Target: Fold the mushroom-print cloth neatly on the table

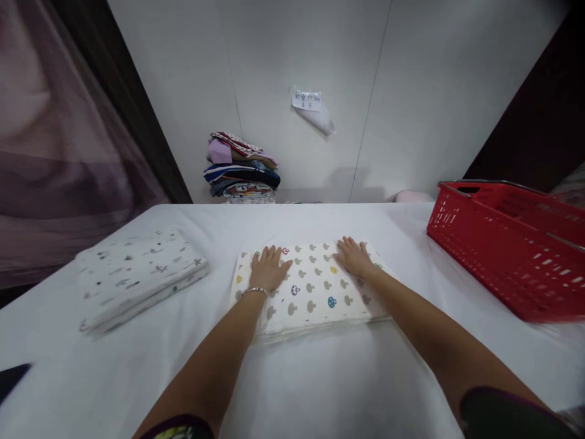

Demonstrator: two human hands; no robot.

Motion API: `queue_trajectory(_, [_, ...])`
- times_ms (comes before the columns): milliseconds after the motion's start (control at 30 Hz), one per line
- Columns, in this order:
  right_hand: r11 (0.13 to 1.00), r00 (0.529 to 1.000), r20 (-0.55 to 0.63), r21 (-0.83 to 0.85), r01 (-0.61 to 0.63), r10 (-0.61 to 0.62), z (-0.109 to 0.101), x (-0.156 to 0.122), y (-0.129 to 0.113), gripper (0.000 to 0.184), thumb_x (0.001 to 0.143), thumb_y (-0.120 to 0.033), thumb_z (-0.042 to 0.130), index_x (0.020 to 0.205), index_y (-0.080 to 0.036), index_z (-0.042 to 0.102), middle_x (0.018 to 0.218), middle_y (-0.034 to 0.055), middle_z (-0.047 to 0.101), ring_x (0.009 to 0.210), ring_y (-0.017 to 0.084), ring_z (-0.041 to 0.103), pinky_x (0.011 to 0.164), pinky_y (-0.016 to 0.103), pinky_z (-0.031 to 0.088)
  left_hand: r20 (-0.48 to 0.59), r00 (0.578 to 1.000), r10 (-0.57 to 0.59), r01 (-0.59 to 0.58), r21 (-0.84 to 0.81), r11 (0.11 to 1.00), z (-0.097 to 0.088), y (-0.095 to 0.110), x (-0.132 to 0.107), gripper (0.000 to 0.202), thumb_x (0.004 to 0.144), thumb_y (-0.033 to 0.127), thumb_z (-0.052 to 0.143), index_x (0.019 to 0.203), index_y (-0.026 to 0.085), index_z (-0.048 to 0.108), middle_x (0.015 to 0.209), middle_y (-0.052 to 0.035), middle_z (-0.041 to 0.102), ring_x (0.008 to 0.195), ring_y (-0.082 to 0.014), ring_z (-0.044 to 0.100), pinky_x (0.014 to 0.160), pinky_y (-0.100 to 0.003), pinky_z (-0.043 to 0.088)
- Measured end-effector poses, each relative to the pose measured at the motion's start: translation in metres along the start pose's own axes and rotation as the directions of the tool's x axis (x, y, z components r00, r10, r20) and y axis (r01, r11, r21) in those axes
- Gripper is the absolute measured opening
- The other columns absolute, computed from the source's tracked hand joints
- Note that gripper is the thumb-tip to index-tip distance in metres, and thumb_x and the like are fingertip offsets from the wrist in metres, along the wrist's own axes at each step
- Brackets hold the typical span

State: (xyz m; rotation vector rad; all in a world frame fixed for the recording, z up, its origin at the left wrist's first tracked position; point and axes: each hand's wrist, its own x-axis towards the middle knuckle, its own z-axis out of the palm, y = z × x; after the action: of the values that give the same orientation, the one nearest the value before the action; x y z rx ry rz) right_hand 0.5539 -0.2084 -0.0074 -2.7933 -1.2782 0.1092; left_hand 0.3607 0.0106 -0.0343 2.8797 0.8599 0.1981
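A folded white cloth (315, 286) printed with grey mushrooms and a few coloured ones lies flat on the white-covered table (329, 378). My left hand (269, 268) rests palm down on its left part, fingers spread; a bracelet circles that wrist. On the right part of the cloth, my right hand (354, 257) also lies flat with its fingers apart. Neither hand grips anything. The cloth's folded edge faces me, and its layers show there.
Left of my hands lies another folded cloth (141, 274) with a small dark print. A red plastic basket (498, 244) stands at the right. Behind the table's far edge rises a stack of folded fabrics (242, 171) against the wall, where a paper label (307, 101) hangs.
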Motion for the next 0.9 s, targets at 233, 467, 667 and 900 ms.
queue_trajectory(233, [0.990, 0.990, 0.015, 0.000, -0.138, 0.138, 0.021, 0.018, 0.032, 0.070, 0.089, -0.059, 0.020, 0.144, -0.016, 0.023, 0.152, 0.0081, 0.015, 0.139, 0.023, 0.007, 0.110, 0.049, 0.006, -0.024, 0.999, 0.025, -0.025, -0.009, 1.000, 0.004, -0.001, 0.000, 0.070, 0.085, 0.063, 0.019, 0.142, 0.025, 0.028, 0.151, -0.0028, 0.023, 0.140, -0.0261, 0.013, 0.112, -0.049, 0.007])
queue_trajectory(467, [0.985, 0.985, 0.017, 0.000, -0.171, 0.171, 0.019, 0.012, 0.041, 0.069, 0.089, -0.059, 0.017, 0.144, -0.018, 0.024, 0.152, 0.0084, 0.014, 0.139, 0.024, 0.009, 0.109, 0.052, 0.011, -0.022, 0.999, 0.028, -0.029, -0.048, 0.998, 0.007, -0.002, 0.000, 0.072, 0.084, 0.066, 0.017, 0.143, 0.025, 0.027, 0.151, -0.0030, 0.022, 0.140, -0.0260, 0.012, 0.112, -0.049, 0.005])
queue_trajectory(667, [0.988, 0.988, -0.028, -0.013, -0.153, 0.152, 0.023, 0.009, 0.050, 0.068, 0.088, -0.059, 0.017, 0.140, -0.017, 0.032, 0.150, 0.0104, 0.022, 0.137, 0.027, 0.016, 0.105, 0.055, 0.020, 0.014, 1.000, 0.018, -0.017, -0.071, 0.997, 0.004, 0.001, -0.004, 0.073, 0.083, 0.067, 0.015, 0.143, 0.025, 0.027, 0.152, -0.0026, 0.020, 0.140, -0.0239, 0.011, 0.112, -0.049, 0.004])
queue_trajectory(900, [0.995, 0.994, -0.110, -0.097, -0.030, 0.020, 0.026, -0.043, 0.037, 0.063, 0.090, -0.052, 0.014, 0.141, -0.019, 0.032, 0.149, 0.0091, 0.025, 0.138, 0.026, 0.017, 0.106, 0.054, 0.021, 0.064, 0.998, -0.017, 0.027, -0.168, 0.985, -0.014, 0.005, -0.009, 0.075, 0.083, 0.068, 0.017, 0.143, 0.024, 0.024, 0.153, -0.0037, 0.015, 0.141, -0.0219, 0.008, 0.113, -0.045, 0.007])
